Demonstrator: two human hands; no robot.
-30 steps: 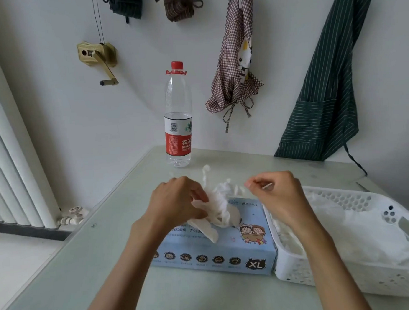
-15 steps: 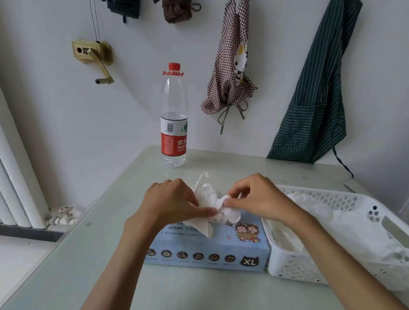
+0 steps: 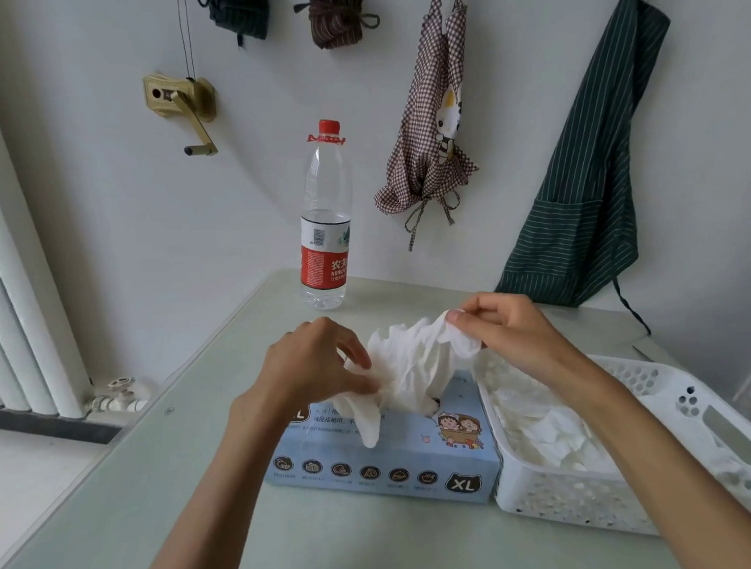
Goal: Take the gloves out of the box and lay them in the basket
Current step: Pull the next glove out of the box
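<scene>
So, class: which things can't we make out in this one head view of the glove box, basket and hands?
- Gloves left inside the box: hidden by its cardboard and the glove being pulled.
- Left hand fingertips: buried in glove folds.
- Basket right end: cut off by the frame edge.

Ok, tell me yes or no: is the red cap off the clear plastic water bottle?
No, the red cap sits on the clear plastic water bottle.

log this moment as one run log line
step: pulling glove from box | right hand: pinches glove | left hand: holds glove | basket: holds gloves
</scene>
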